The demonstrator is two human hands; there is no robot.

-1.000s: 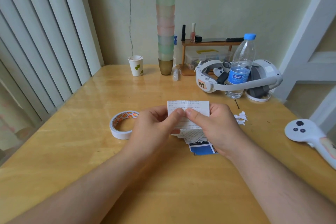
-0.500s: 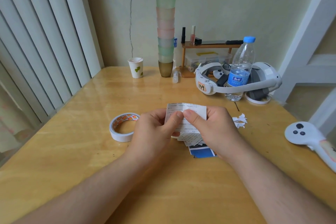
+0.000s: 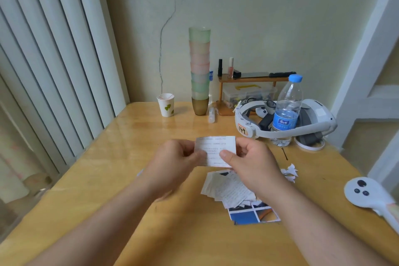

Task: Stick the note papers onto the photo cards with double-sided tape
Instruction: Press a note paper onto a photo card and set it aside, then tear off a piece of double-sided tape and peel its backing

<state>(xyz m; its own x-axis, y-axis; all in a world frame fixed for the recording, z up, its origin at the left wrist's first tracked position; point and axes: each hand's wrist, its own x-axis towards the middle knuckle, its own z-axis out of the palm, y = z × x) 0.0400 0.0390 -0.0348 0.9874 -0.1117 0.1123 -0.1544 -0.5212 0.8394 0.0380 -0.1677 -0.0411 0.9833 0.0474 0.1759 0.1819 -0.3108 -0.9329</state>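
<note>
Note held up between both hands above the pile.

I see the left hand (image 3: 174,157) and right hand (image 3: 250,157) each pinching one side edge of a note (image 3: 216,150), thumbs on the near face, fingers curled behind; held clear of the tabletop (image 3: 129,136), likely so the paper stays flat and its faces can be checked for tape; I cannot tell whether tape is on it; remaining notes (image 3: 228,190) lie fanned just below, on a photo card (image 3: 252,215), near for pressing down; tape roll not visible, possibly hidden behind the left arm.
</note>
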